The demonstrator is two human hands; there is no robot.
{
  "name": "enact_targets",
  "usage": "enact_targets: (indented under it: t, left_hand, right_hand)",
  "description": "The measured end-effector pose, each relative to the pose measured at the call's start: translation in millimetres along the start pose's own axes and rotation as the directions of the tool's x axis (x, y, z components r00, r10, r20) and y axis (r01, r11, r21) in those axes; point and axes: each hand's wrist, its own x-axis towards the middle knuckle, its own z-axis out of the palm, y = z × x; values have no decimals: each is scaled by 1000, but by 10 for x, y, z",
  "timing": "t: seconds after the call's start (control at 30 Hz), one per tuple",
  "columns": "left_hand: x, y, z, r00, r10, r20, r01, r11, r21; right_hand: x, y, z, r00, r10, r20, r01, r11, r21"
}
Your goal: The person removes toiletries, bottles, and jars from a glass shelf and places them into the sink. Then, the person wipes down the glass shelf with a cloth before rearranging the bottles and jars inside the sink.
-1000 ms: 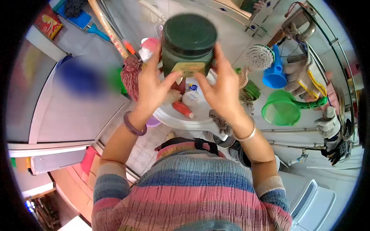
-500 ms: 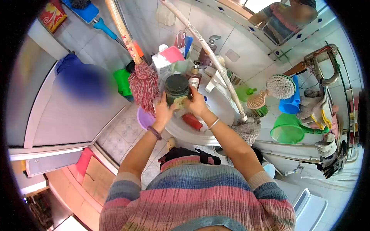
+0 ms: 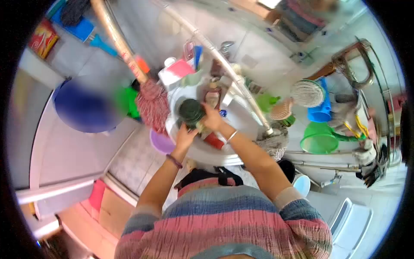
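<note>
A dark green jar with a black lid (image 3: 191, 110) is held between my two hands over the white washbasin (image 3: 243, 123). My left hand (image 3: 186, 134) grips its lower near side, the fingers partly hidden. My right hand (image 3: 211, 118) is closed against the jar's right side. Just below the hands, a red bottle or tube (image 3: 214, 140) lies in the basin. A brown pump bottle (image 3: 212, 96) stands behind the jar, close to my right fingers. Motion blurs the jar and its label.
Left of the basin hangs a red-and-white mop head (image 3: 152, 103). A long pale pole (image 3: 215, 52) slants across the basin's right side. A purple basin (image 3: 161, 141) sits below at left. On the right wall hang a white brush (image 3: 308, 93) and a green scoop (image 3: 320, 138).
The jar, still in both hands, is lower and tilted so that its lid shows more. The whole view has shifted and blurred with head movement.
</note>
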Motion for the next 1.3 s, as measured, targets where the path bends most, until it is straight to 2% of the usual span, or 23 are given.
enact_targets:
  t: [0.07,0.1,0.13,0.17,0.2,0.23,0.27,0.3,0.33,0.4,0.47,0.5,0.6,0.63,0.67,0.73,0.8,0.87,0.93,1.07,1.13,1.2,1.3]
  left_hand:
    - [27,-34,22,998,48,34,-37,964,-264]
    - [-38,52,-32,998,47,36,-40,984,-176]
    - [-55,-11,-68,998,-10,57,24,967,-253]
    - [63,-471,-230,990,-88,114,91,995,-27]
    - [37,-674,-342,991,-101,93,108,991,-79]
    - [-124,-398,-291,977,170,-132,-157,982,108]
    - [-136,-533,-394,927,342,-153,-270,893,359]
    - [-107,-605,-447,930,320,-183,-277,934,226]
    - [-391,234,-436,974,178,-143,-113,921,374]
    - [-468,857,-314,914,389,-110,-315,855,411]
    - [-453,1341,-140,826,558,-83,-483,776,406]
    - [-419,1610,-24,778,624,-70,-555,735,389]
    - [-367,2433,308,580,814,15,-784,554,279]
    - [-426,2804,481,531,847,34,-829,511,225]
    - [-473,3129,627,404,913,63,-892,378,247]
    - [-656,3764,931,284,949,137,-950,259,176]
    - [-767,4312,1261,58,974,219,-994,36,104]
    - [-922,4747,1654,5,973,230,-1000,3,9]
    - [-1125,5165,2026,-122,959,254,-992,-111,-57]
    - [-1256,5769,2834,-65,937,342,-984,-4,-176]
    - [-1243,5989,3203,66,902,428,-997,74,-2]
    - [-1275,6174,3426,149,861,487,-989,136,62]
    - [-1217,6279,3685,209,820,532,-969,247,1]
  right_hand:
    - [-58,-43,1,999,-33,-6,33,999,-24]
    - [-118,-223,-62,999,54,3,-53,990,-134]
    - [-154,-148,25,999,-11,-50,2,984,-180]
    - [-93,108,302,999,-18,-50,2,953,-302]
    - [-263,-412,-130,1000,6,-7,-6,998,-59]
    - [-298,-338,-135,988,-131,-87,122,987,-107]
    - [-406,-404,-312,969,-205,-140,192,976,-99]
    - [-511,-616,-532,942,-283,-181,271,959,-88]
    - [-629,-833,-814,947,-242,-212,234,970,-59]
    - [-947,-1185,-1536,952,-167,-257,177,984,19]
    - [-1201,-1289,-2131,827,-333,-454,288,943,-166]
    - [-1356,-1437,-2474,750,-396,-530,251,911,-326]
    - [-1842,-1729,-3378,481,-508,-715,128,847,-516]
    - [-2005,-1793,-3627,390,-530,-753,122,840,-528]
    - [-2205,-1835,-3833,338,-467,-817,-24,864,-503]
    - [-2482,-1953,-4278,169,-568,-805,-15,815,-579]
    - [-2736,-2027,-4603,94,-581,-809,-106,802,-588]
    - [-2883,-2095,-4888,79,-600,-796,-166,780,-604]
    - [-2953,-2119,-5145,103,-631,-769,-283,723,-630]
    - [-2920,-2109,-5503,227,-629,-744,-588,520,-620]
    - [-2863,-2097,-5620,286,-591,-754,-701,408,-585]
    - [-2806,-2084,-5679,293,-565,-772,-756,357,-549]
    - [-2721,-2086,-5712,282,-596,-752,-781,313,-541]
